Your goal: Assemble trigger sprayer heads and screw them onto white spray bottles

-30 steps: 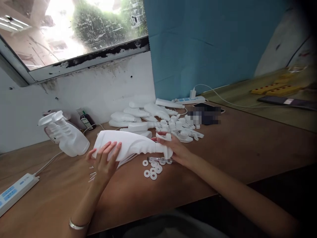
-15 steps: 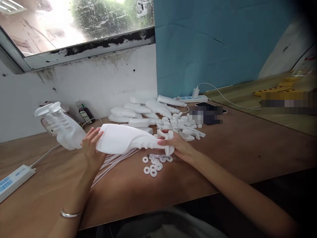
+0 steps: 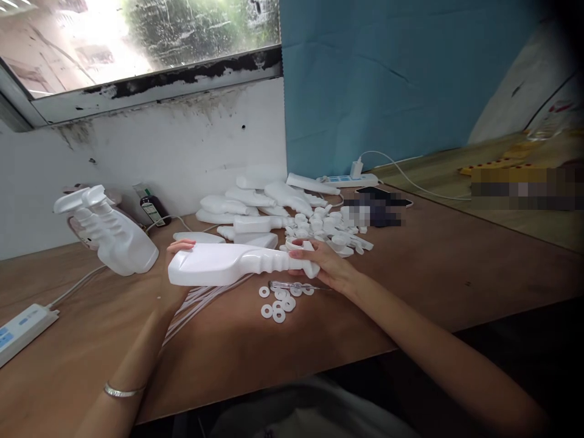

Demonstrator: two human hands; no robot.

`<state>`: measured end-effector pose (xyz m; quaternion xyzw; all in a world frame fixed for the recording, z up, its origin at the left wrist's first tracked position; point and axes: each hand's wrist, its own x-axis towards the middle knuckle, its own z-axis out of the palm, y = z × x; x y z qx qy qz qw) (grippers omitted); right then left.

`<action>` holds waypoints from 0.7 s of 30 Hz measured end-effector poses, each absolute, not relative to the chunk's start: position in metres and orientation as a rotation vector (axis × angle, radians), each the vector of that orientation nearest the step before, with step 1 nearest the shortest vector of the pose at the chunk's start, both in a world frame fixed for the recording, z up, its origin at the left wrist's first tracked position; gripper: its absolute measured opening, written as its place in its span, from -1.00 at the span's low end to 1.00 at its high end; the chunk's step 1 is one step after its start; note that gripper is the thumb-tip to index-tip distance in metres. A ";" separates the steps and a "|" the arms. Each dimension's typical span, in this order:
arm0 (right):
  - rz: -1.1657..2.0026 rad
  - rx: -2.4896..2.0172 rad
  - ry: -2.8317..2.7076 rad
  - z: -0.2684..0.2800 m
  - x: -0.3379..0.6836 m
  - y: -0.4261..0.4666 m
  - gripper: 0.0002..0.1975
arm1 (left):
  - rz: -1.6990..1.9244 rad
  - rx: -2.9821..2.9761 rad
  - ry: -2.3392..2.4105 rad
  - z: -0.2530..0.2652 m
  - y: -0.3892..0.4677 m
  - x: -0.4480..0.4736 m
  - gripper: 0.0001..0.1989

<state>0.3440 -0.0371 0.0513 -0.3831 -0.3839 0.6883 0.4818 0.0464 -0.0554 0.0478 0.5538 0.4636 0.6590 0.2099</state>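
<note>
White bottle is gripped by curled left hand and right hand pinching its spray head.

The spray bottle you hold is plain white, its trigger head white too; your table is brown; toward its far edge the piled bottles and loose trigger heads repeat that white; nearer its front edge the washers are white; by its left edge your power strip is white with blue patches; your bracelet is silver; the curtain is teal.
</note>
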 end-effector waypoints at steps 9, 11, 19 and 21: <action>1.226 -0.974 -1.406 0.053 0.339 -0.047 -0.47 | 1.568 1.133 1.341 0.046 -0.055 0.053 -0.63; 1.179 -0.987 -1.392 0.054 0.339 -0.047 -0.48 | 1.435 1.015 1.263 0.052 -0.057 0.054 -0.59; 1.440 -0.910 -1.062 0.056 0.339 -0.044 -0.49 | 1.477 0.831 0.813 0.058 -0.060 0.053 -0.57; 1.493 -0.916 -1.010 0.055 0.340 -0.042 -0.54 | 1.460 0.852 0.729 0.056 -0.061 0.052 -0.51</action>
